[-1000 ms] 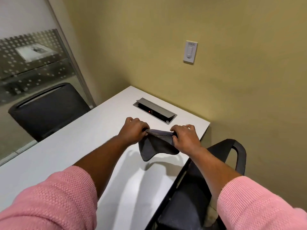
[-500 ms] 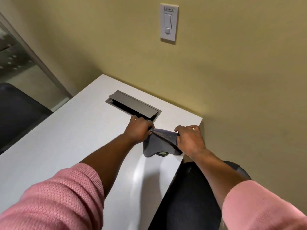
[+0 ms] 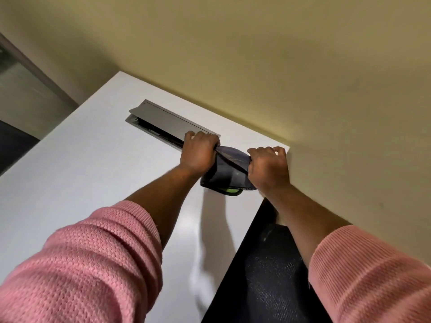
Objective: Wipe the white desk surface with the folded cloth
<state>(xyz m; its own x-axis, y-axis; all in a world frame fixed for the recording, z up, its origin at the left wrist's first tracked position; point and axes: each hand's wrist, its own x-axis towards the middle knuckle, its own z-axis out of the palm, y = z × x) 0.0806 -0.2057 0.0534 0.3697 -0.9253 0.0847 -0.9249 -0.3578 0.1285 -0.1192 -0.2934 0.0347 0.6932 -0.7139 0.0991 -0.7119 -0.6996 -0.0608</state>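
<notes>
A dark grey folded cloth (image 3: 225, 174) with a green patch at its lower edge hangs between my two hands, just above the white desk (image 3: 93, 173) near its far right corner. My left hand (image 3: 198, 152) grips the cloth's left end in a fist. Gripping the right end, my right hand (image 3: 268, 166) is also closed. The top edge of the cloth is stretched taut between them. Its lower part sags toward the desk; I cannot tell whether it touches.
A grey metal cable hatch (image 3: 163, 123) with its lid raised is set into the desk just left of my left hand. The yellow wall (image 3: 279, 66) runs along the desk's far edge. A black mesh chair (image 3: 268, 276) stands beside the desk's right edge.
Both hands have moved farther out with the cloth, toward the desk's far right corner and the hatch. The view has tilted down and closer; the wall switch has left the frame.
</notes>
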